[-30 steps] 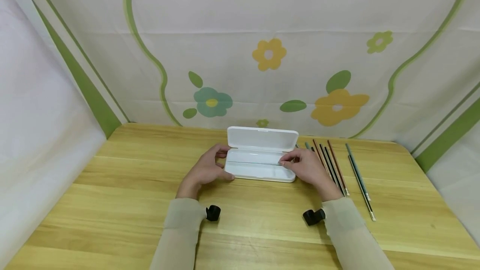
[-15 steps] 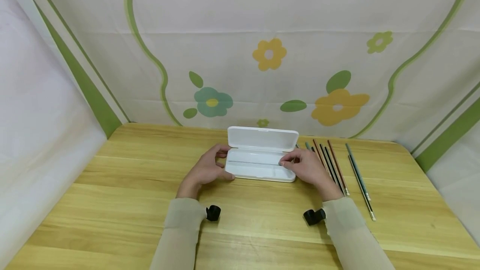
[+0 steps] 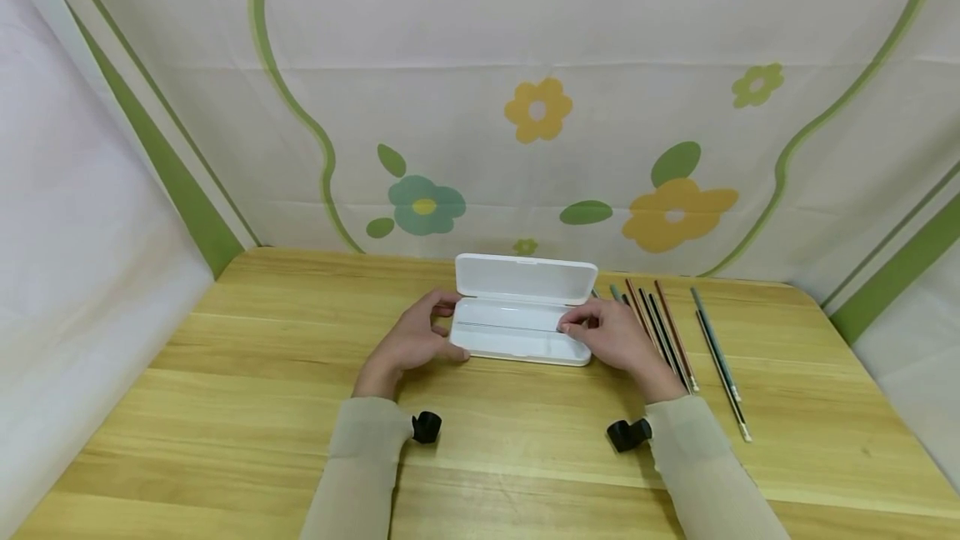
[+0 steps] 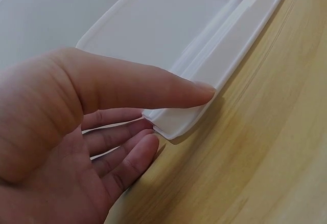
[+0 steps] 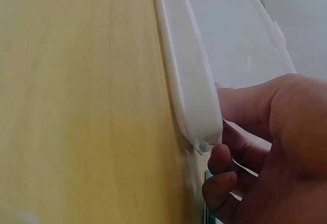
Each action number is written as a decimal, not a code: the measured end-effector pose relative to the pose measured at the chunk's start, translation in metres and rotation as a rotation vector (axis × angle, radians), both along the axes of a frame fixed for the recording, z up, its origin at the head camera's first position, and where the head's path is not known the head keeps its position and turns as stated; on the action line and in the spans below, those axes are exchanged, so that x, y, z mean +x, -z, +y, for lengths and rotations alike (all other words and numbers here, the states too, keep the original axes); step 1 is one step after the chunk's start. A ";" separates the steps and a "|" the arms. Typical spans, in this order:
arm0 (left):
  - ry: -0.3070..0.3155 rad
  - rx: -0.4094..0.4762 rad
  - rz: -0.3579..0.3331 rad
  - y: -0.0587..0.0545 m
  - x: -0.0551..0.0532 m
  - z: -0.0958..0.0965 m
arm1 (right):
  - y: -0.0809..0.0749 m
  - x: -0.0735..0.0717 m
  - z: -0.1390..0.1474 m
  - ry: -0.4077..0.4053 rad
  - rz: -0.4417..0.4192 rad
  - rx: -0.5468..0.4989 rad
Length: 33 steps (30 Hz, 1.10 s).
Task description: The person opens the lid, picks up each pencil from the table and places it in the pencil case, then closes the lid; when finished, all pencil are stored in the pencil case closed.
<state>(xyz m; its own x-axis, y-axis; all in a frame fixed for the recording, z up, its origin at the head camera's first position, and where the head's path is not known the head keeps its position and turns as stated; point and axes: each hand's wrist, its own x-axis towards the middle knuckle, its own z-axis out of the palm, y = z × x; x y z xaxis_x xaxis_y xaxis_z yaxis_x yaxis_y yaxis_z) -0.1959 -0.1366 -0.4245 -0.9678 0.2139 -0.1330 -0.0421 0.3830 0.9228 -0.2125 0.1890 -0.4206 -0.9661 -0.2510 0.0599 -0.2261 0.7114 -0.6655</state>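
a wood-topped bench (image 3: 247, 407), yellowish with streaked grain and rounded far corners, carries it all. on it, near the middle of the far edge, lies a white case (image 3: 517, 345), its lid tilted up at the back. just to the right is a cluster of slim pencils (image 3: 678, 340), some black, some reddish (partly behind the right hand (image 3: 611, 332), so i can't fairly count them). apart from those, farther right, a teal pencil (image 3: 716, 344) and a black pencil (image 3: 723, 376) lie side by side, white ends toward the near side.
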 end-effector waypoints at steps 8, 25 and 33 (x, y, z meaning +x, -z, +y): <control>0.004 0.007 -0.002 -0.001 0.001 0.000 | 0.001 0.000 0.004 0.008 -0.058 -0.084; -0.004 0.007 -0.002 -0.004 0.002 -0.001 | -0.008 0.001 0.011 0.020 -0.186 -0.321; -0.008 -0.017 -0.011 -0.001 0.002 -0.001 | -0.021 0.014 0.015 0.050 -0.180 -0.318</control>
